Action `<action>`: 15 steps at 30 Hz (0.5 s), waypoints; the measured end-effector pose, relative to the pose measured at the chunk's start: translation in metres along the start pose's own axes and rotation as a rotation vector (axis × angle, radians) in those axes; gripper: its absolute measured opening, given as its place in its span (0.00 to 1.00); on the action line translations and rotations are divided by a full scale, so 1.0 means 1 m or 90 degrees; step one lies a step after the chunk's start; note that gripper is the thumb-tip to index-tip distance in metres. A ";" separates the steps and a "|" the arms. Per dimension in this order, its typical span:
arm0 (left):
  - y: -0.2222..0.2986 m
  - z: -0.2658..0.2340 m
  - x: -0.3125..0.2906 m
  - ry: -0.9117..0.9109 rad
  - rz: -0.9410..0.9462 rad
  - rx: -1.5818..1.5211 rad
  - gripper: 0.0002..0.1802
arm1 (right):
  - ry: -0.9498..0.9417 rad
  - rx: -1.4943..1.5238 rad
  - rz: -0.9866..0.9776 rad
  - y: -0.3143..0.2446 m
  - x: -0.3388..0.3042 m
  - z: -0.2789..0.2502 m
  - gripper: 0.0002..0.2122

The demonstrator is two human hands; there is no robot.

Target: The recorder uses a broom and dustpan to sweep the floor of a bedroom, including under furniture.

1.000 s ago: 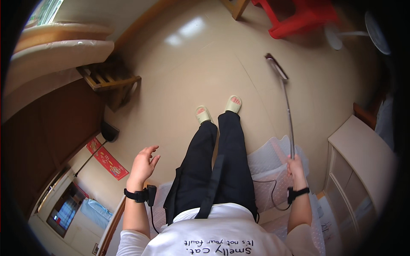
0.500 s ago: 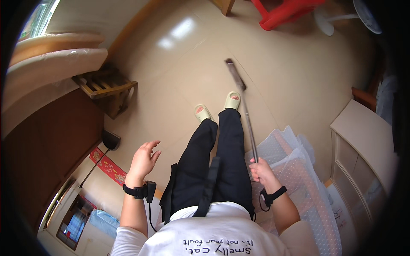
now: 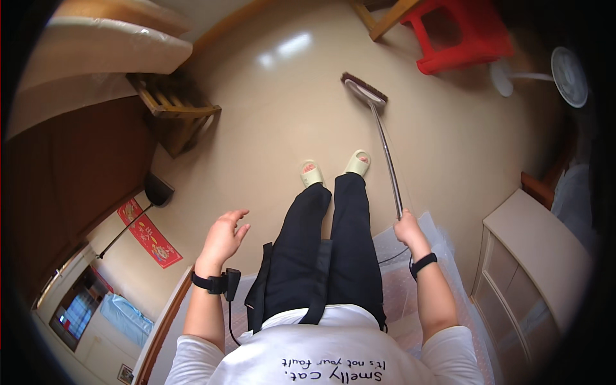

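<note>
My right hand [image 3: 410, 230] grips the upper end of a broom's long metal handle. The broom [image 3: 388, 154] slants away from me across the floor, and its wide head with dark bristles [image 3: 366, 88] rests beyond my feet. Free of any object, my left hand [image 3: 226, 236] hangs in the air left of my legs, its fingers loosely curved and apart. Pale green slippers [image 3: 357, 163] are on my feet, a little to the left of the handle. Each wrist wears a black strap.
A red plastic stool [image 3: 459, 32] and a white fan [image 3: 568, 77] stand at the far right. On the left is a wooden chair [image 3: 183, 111], with a long-handled dustpan [image 3: 158, 190] nearer. Clear plastic sheeting [image 3: 443, 256] lies beside my right arm, by a pale cabinet [image 3: 532, 237].
The broom head has swung farther out and turned crosswise, and my right hand has reached forward with the handle. My view has shifted, showing more of the red stool. My left hand stays raised.
</note>
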State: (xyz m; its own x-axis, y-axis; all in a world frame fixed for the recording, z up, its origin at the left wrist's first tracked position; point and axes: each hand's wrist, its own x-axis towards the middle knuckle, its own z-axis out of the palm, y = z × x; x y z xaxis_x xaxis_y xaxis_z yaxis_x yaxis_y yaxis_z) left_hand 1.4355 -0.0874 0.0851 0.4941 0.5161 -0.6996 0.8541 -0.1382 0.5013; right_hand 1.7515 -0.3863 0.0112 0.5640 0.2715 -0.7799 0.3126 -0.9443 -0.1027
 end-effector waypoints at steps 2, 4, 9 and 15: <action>-0.019 0.001 -0.001 -0.014 0.016 -0.047 0.16 | 0.092 -0.113 -0.090 -0.023 -0.005 0.018 0.08; -0.049 -0.007 -0.010 -0.005 -0.017 -0.060 0.16 | -0.195 0.035 0.186 -0.114 -0.050 0.013 0.08; -0.089 -0.017 -0.024 0.029 -0.058 -0.083 0.15 | -0.345 0.441 0.256 -0.097 -0.097 -0.003 0.05; -0.064 -0.011 -0.016 0.041 -0.072 -0.071 0.15 | -0.078 0.233 0.047 -0.068 -0.032 -0.038 0.04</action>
State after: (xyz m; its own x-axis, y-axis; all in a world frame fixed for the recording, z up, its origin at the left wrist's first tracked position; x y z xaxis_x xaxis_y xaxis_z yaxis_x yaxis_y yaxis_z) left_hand 1.3710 -0.0777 0.0701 0.3822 0.5761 -0.7225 0.8785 0.0161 0.4775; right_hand 1.7414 -0.3238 0.0669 0.4720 0.1965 -0.8594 -0.0308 -0.9706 -0.2389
